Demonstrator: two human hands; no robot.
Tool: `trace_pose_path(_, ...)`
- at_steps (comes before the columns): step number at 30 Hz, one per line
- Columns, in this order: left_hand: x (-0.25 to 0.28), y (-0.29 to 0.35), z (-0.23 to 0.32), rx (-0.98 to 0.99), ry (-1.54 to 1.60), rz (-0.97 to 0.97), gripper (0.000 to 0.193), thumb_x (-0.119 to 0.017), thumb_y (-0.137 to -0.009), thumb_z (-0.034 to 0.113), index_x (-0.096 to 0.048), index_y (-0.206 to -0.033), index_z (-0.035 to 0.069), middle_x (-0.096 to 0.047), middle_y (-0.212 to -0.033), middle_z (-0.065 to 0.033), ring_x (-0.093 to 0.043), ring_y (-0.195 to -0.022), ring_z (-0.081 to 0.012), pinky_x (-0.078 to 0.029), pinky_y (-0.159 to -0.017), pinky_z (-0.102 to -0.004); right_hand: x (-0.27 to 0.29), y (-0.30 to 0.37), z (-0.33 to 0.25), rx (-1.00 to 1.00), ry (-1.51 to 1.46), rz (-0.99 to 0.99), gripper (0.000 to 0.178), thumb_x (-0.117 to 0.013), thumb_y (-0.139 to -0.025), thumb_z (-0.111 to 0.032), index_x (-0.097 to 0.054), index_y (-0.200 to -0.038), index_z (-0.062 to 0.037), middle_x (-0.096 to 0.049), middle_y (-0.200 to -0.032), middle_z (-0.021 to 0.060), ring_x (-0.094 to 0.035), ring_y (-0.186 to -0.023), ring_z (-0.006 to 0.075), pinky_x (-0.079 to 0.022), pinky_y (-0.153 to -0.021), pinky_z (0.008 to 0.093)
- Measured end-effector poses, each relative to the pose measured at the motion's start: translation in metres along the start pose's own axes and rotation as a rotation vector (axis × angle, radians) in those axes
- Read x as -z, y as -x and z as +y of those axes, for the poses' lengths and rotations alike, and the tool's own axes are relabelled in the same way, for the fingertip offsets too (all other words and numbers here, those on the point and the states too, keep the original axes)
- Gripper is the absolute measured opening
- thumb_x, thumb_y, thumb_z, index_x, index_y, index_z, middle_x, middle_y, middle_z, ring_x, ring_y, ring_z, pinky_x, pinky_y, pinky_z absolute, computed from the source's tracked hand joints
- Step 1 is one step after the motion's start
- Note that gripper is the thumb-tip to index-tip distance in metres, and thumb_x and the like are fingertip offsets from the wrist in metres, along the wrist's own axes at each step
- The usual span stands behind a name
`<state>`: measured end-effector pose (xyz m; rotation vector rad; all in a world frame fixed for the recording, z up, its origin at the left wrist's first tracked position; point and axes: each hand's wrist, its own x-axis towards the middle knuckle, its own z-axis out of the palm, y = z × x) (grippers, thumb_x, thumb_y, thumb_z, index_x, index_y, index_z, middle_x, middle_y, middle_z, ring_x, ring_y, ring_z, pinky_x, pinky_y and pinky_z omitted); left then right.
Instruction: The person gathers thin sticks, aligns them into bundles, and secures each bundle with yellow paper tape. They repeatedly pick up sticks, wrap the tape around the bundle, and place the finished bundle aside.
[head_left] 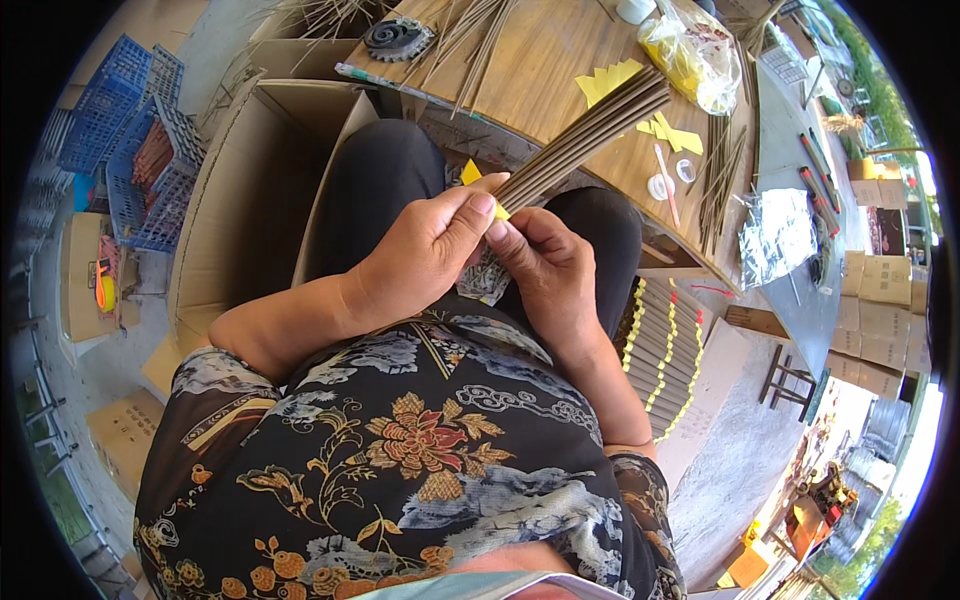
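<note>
Both hands meet in front of my lap around a bundle of thin brown sticks [590, 135], which slants up to the right over the table edge. My left hand [415, 245] is closed around its lower end, thumb on top. The thumb and fingers of my right hand [545, 265] pinch a yellow paper strip [502, 212] against the bundle at the same spot. Another bit of yellow paper [470, 172] sticks up beyond my left hand. The bundle's lower end is hidden by my fingers.
On the wooden table [540, 60] lie loose sticks [480, 45], yellow paper strips [608, 80], a plastic bag [690, 55] and a dark toothed disc [398, 40]. An open cardboard box [262, 180] stands at my left. Yellow-banded bundles [660, 350] lie at my right.
</note>
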<state>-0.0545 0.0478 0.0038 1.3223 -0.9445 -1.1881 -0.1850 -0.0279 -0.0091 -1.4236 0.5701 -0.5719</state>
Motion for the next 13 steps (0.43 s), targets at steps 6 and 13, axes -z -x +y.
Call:
trace_pose_path(6,0.005,0.002,0.001,0.070,0.198,-0.137,0.041,-0.036,-0.095,0.024,-0.036,-0.130,0.001,-0.046,-0.070,0.0014,-0.040,-0.058,-0.0040,-0.037,-0.049,-0.0164,-0.002,-0.004,0.007,0.108,-0.401,-0.192,0.017,-0.051,-0.088,-0.012,-0.050,-0.092,0.0042,-0.057,-0.082,0.0106,-0.061,-0.068,0.0182,-0.050,-0.064,0.0268)
trace_pose_path(13,0.004,0.007,0.004,-0.030,0.321,-0.234,0.058,-0.039,-0.094,0.022,-0.004,-0.141,0.018,-0.048,-0.078,-0.0009,-0.041,-0.058,-0.0046,-0.039,-0.051,-0.0153,-0.004,0.004,0.009,0.103,-0.447,-0.155,0.022,-0.055,-0.085,-0.009,-0.045,-0.100,0.0033,-0.056,-0.088,0.0135,-0.063,-0.067,0.0242,-0.054,-0.061,0.0317)
